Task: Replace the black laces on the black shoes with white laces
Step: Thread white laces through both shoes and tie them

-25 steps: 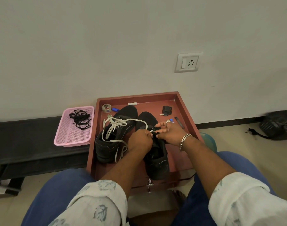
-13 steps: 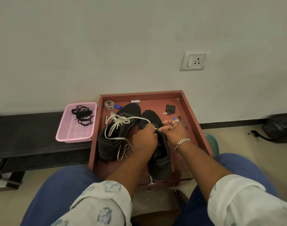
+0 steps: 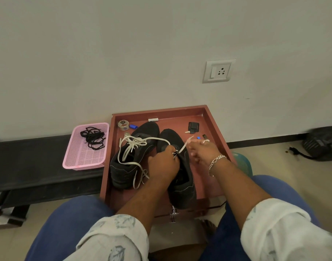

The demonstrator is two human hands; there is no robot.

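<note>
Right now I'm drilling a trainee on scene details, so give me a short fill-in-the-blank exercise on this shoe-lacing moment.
1. The black laces lie in the ____ basket.
2. Both shoes sit in a reddish-brown ____.
3. The right hand pulls the end of a ____ lace from the right shoe.
4. The left hand grips that shoe's ____ edge.

Missing words: pink; tray; white; top
</note>
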